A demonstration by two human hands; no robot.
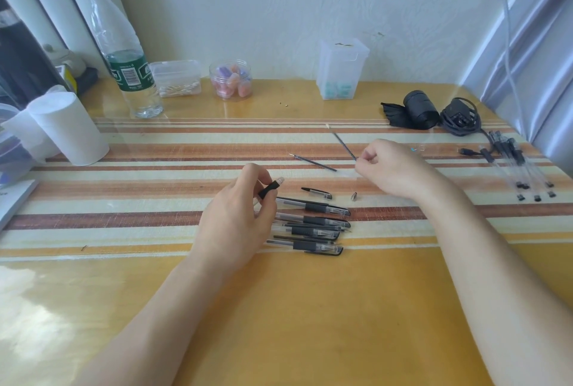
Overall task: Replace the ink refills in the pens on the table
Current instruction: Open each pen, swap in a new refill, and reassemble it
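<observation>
My left hand [238, 215] grips an open pen barrel [271, 188] with a black grip, its open end pointing up and right. Between finger and thumb my right hand [389, 168] pinches the near end of a thin dark refill [342, 142] that slants away toward the wall. A second refill [313, 162] lies on the striped mat between the hands. A pen cap [317, 192] and a small metal tip [353, 196] rest just in front of it. Several capped pens [313, 224] lie in a pile under and beside my left hand.
Another group of pens [521, 168] lies at the right edge, near a black cable bundle [459, 119] and a black roll [418, 108]. Along the wall stand a water bottle [124, 53], a cotton swab box [176, 78], a jar [231, 80] and a clear box [341, 70]. A paper roll [68, 128] stands at left.
</observation>
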